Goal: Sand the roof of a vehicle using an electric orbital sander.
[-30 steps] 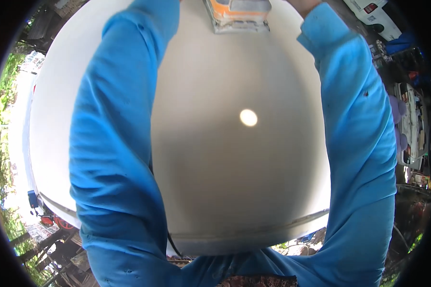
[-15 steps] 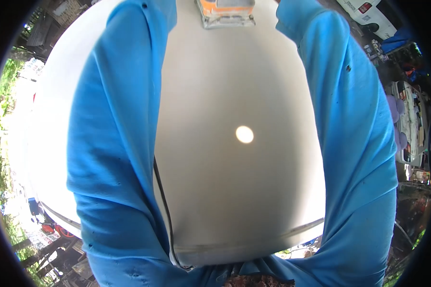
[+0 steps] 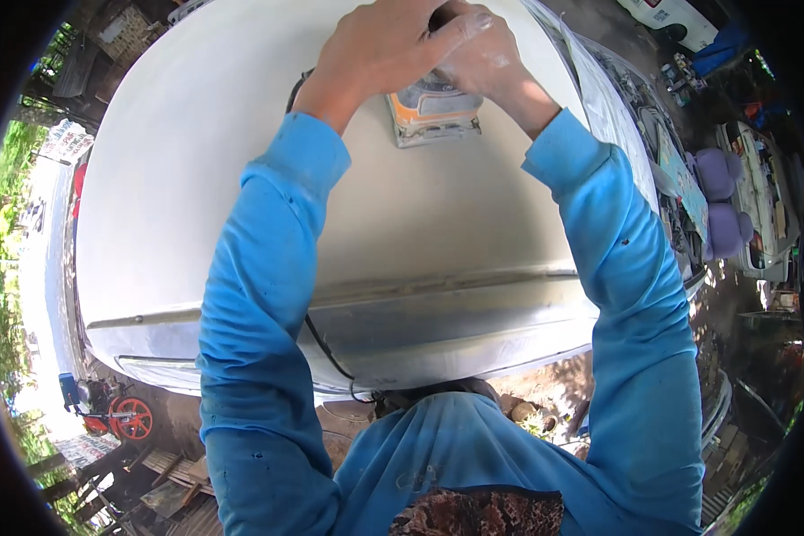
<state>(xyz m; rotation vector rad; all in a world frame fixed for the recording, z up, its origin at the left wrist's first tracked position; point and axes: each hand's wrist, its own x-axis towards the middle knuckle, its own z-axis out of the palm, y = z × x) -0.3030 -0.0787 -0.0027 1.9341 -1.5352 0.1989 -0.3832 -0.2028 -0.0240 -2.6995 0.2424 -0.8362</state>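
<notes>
Hands: left hand (image 3: 380, 49) and right hand (image 3: 482, 54), fingers closed around orange-and-grey block-shaped power sander (image 3: 433, 112).
Surface: sander pressed on white curved metal car panel (image 3: 196, 179).

Sander (image 3: 433, 112) top hidden under hands (image 3: 420, 45); cable (image 3: 326, 348) vanishes behind left sleeve (image 3: 259, 295).

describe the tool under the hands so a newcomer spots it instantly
Start at the big white primed car panel filling the view. Near its upper middle, both hands, left hand and right hand, press on a small rectangular orange-and-grey sander. It is the only coloured, boxy thing on the pale surface.
</notes>
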